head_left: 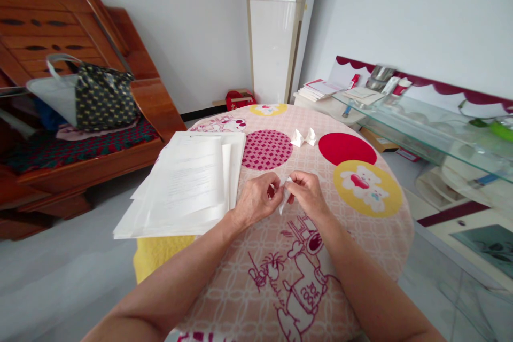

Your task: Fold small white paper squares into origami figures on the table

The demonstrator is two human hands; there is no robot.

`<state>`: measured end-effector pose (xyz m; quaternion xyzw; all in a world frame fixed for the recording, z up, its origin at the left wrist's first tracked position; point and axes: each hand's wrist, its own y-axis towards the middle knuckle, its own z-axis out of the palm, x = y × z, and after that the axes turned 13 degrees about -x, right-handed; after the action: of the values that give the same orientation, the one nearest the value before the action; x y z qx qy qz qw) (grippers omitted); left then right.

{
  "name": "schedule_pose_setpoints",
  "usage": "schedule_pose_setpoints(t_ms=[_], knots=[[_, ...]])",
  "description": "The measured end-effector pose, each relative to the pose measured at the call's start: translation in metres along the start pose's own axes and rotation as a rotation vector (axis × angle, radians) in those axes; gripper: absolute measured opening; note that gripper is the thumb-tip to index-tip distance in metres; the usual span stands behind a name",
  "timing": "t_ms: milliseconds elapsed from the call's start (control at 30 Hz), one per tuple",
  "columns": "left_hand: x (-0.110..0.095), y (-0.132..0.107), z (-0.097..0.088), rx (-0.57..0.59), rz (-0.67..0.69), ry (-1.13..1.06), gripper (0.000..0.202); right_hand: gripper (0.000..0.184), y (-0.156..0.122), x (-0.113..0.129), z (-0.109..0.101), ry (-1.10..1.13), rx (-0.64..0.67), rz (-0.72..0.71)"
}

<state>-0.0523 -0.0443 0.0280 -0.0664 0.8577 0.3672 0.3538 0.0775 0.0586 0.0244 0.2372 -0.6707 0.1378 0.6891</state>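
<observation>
My left hand (256,199) and my right hand (306,192) meet over the middle of a round table (385,240) covered in a pink cartoon cloth. Both pinch a small folded piece of white paper (284,199), which is mostly hidden between the fingers. Two little folded white paper shapes (303,137) stand side by side farther back on the cloth. A thick stack of white paper sheets (188,184) lies just left of my left hand, overhanging the table's edge.
A wooden bench (100,133) with a patterned bag (105,96) stands at the left. A white upright appliance (272,26) is against the far wall. At the right, a glass shelf (433,123) carries books, cups and bottles.
</observation>
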Motion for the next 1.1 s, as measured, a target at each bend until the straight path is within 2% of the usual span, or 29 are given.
schedule_pose_setpoints(t_ms=[133,233,433,533,600,867,1100], knots=[[0.0,-0.002,0.001,-0.029,-0.005,-0.003,0.016,0.017,0.0,-0.001,0.0,-0.004,-0.001,-0.002],[0.001,-0.002,0.001,-0.006,-0.047,-0.07,0.019,0.016,0.0,-0.001,0.0,0.001,-0.004,-0.006],[0.014,0.006,0.001,0.113,-0.344,-0.501,0.039,0.015,0.001,0.0,-0.002,0.083,-0.034,0.01],[0.02,0.009,0.001,0.2,-0.35,-0.476,0.05,0.013,0.003,0.001,-0.004,0.132,-0.068,0.019],[0.021,0.01,0.0,0.217,-0.357,-0.474,0.052,0.013,0.004,0.001,-0.005,0.14,-0.071,0.03],[0.013,0.011,-0.003,0.137,-0.411,-0.634,0.048,0.009,0.004,0.006,-0.008,0.193,-0.004,0.079],[0.013,0.009,-0.003,0.147,-0.375,-0.611,0.048,0.006,0.004,0.004,-0.008,0.221,0.02,0.051]])
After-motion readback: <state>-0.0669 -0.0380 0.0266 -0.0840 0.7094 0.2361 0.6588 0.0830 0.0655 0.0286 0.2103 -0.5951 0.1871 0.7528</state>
